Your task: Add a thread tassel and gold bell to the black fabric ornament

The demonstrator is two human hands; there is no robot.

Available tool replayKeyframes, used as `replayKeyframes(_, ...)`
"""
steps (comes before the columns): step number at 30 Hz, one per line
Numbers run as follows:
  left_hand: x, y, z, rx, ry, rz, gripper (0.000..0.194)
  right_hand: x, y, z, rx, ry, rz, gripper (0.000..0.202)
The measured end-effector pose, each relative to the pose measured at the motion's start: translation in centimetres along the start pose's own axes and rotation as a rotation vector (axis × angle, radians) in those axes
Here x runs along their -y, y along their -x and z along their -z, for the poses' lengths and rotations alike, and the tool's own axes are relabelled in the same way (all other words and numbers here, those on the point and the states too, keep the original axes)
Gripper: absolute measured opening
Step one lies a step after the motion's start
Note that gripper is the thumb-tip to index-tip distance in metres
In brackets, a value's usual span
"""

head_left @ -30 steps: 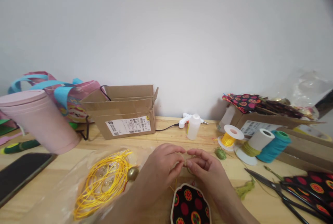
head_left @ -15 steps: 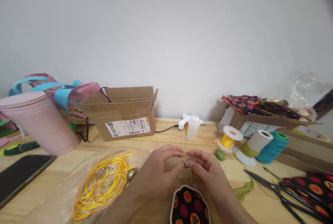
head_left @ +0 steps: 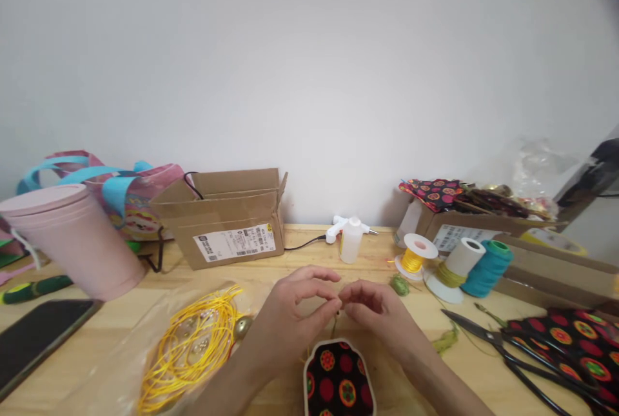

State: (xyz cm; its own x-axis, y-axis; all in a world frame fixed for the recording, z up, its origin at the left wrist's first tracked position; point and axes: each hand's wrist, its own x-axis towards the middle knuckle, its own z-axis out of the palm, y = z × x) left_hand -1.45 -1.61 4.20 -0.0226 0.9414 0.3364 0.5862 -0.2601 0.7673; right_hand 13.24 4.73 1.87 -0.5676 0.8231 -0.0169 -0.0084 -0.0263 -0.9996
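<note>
Here we see the panel (head_left: 338, 384), a piece of black cloth printed with crimson dots and round orange-and-green flowers, bordered by a pale rim. Its upper corners curve inward in small scallops; its lower part is cut off by the frame's edge. From its upper edge a thin, dark cord (head_left: 334, 327) rises toward the fingers.

We find the panel lying on the table (head_left: 309, 258), nearer to us than the left hand (head_left: 296, 309) and the right hand (head_left: 381, 314), and between the two forearms; neither hand touches it. The left thumb and forefinger meet at their tips, just beside the right fingertips, which are bent inward toward the right thumb. We cannot tell whether either hand pinches the cord, since the fingers hide its end.

Around the panel we note the yellow bundle (head_left: 186, 358) and brass-coloured ball (head_left: 242, 327) to its left, the scissors (head_left: 493, 338) to its right, and the bottle (head_left: 351, 242) well beyond it.
</note>
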Motion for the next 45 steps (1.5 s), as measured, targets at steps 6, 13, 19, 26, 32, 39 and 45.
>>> replayKeyframes(6,-2.2,-0.1,1.0,-0.002,-0.041,-0.081,0.011,1.9,1.1,0.5,0.275,0.065,0.118,0.018)
replayKeyframes(13,-2.5,0.0,-0.1,0.017,0.565,0.144,0.018,4.0,1.9,0.1,0.120,0.311,0.388,0.015)
replayKeyframes(19,-2.5,0.8,-2.1,0.153,0.888,0.274,0.029,5.1,2.8,0.7,0.041,0.455,0.451,0.017)
replayKeyframes(26,-3.4,1.4,-1.4,0.268,0.691,0.292,0.019,7.5,3.7,0.9,0.123,0.162,0.390,0.024)
replayKeyframes(32,-2.9,2.4,-1.3,0.285,0.804,0.329,0.022,8.5,4.1,0.5,0.050,0.151,0.376,0.021)
replayKeyframes(39,-3.2,2.9,-1.4,0.247,0.768,0.360,0.020,7.4,4.2,-0.1,-0.009,0.065,0.260,0.022)
replayKeyframes(45,-3.7,3.0,-1.6,0.148,0.729,0.232,0.017,6.5,5.0,-1.2,0.105,-0.008,0.229,0.026)
